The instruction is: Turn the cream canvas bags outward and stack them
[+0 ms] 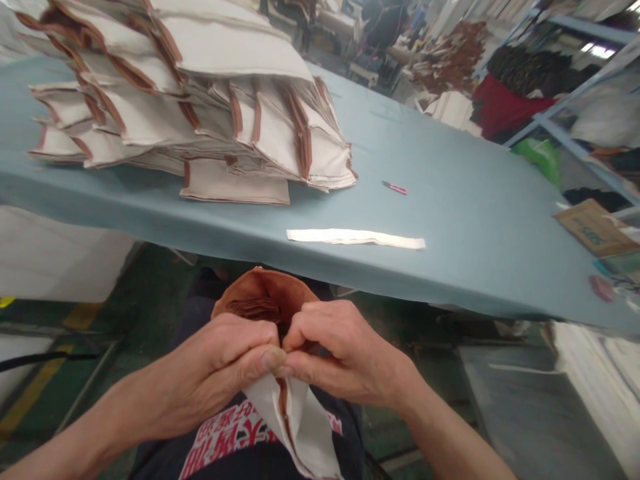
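Observation:
Over my lap, my left hand (240, 357) and my right hand (340, 350) meet with thumbs and fingers pinched close together. Both grip a white fabric piece with brown edging (310, 427), which hangs down below them. Just beyond my fingers is a brown gathered piece (267, 293), opening like a pouch; whether it is joined to the white fabric is hidden by my hands. A dark apron with red lettering (225, 433) lies under the work.
A large stack of white fabric pieces with brown edges (225, 113) stands on the blue table (450, 220). A white strip (355, 237) lies near its front edge, with small pink-handled snips (395, 188) behind it. Shelves (565, 127) and a cardboard box (595, 227) are at the right.

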A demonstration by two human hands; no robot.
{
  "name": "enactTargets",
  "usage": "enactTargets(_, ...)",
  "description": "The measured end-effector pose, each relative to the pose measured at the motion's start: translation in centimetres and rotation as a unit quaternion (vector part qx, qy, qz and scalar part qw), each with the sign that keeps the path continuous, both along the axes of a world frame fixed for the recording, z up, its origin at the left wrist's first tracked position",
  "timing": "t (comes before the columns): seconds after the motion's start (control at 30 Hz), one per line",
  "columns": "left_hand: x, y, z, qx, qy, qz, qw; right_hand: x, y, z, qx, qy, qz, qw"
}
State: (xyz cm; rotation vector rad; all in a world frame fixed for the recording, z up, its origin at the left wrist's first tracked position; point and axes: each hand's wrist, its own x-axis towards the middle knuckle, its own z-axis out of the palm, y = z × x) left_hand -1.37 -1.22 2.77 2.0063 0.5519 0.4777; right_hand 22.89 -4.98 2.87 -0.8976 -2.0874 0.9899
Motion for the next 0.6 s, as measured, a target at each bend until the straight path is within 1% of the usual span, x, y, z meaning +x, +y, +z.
enactTargets(0.07, -0.1, 0.0, -0.2, -0.046, 0.028, -0.021, 0.998, 0.1, -0.1, -0.3, -0.002, 0.001, 0.004, 1.0)
enactTargets(0.13, -0.2, -0.1, -0.4, -0.058, 0.043, -0.02, 0.997, 0.1, -0.1, -0.6, -0.007, 0.011, 0.01, 1.0)
enactTargets(0.23, -0.1, -0.3, -0.8, -0.036, 0.02, 0.01, 0.999, 0.2, -0.1, -0.7, -0.024, 0.022, 0.026, 0.999)
enactTargets(0.27, 0.0, -0.4, -0.9, -0.039, 0.006, 0.013, 0.999, 0.3, 0.0, -0.6, -0.029, 0.023, 0.029, 0.999)
enactTargets(0.37, 0.4, -0.3, -1.4, -0.093, -0.035, 0.01, 0.995, 0.5, 0.2, -0.4, -0.031, 0.021, 0.032, 0.999)
enactTargets(0.47, 0.6, -0.1, -1.7, -0.156, -0.048, 0.011, 0.986, 0.7, 0.3, -0.4, -0.034, 0.016, 0.03, 0.999)
enactTargets(0.53, 0.6, 0.1, -1.9, -0.178, -0.042, 0.007, 0.983, 0.8, 0.3, -0.5, -0.04, 0.008, 0.029, 0.999)
enactTargets(0.6, 0.3, 0.1, -2.1, -0.181, -0.034, 0.003, 0.983, 0.8, 0.3, -0.7, -0.051, -0.004, 0.03, 0.998)
